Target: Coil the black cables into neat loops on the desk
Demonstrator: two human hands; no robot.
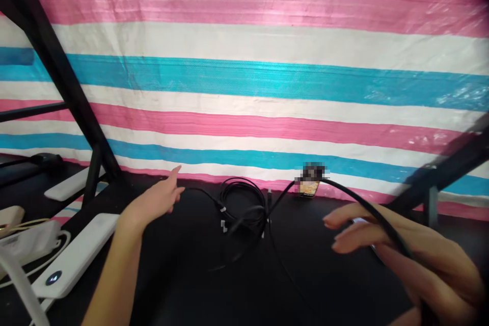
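Observation:
A coil of thin black cable (244, 198) lies on the black tabletop, with small pale tags or plugs around it. My left hand (158, 201) is left of the coil, its index finger stretched out while thumb and other fingers close on the cable's thin end. A thicker stretch of black cable (351, 193) arches from the coil across to the right. It runs over the bent fingers of my right hand (416, 260) and into the grip, which is partly cut off by the frame. Part of the cable near the coil is blurred by motion.
A white power bank with a lit display (82, 252), a white power strip (34, 244) and pale cords lie at left. A small picture card (308, 188) is at the back edge, partly pixelated. Black frame bars (64, 76) slant on both sides before a striped sheet (248, 81).

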